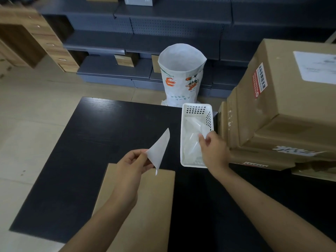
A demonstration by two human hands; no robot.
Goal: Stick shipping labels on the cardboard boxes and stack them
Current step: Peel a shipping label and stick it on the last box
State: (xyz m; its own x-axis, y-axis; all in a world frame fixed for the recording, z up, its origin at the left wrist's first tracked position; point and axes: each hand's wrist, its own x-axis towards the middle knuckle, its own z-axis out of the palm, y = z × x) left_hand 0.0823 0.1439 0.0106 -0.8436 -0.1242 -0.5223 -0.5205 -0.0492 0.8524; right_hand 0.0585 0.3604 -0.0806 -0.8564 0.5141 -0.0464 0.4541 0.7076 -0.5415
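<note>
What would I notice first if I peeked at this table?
Probably the two hands in the middle: the left hand pinches a curled white paper sheet above a flat cardboard box, while the right hand holds another sheet in the white plastic basket. Next you'd spot the tall stack of cardboard boxes on the right and the white sack standing behind the black table.
</note>
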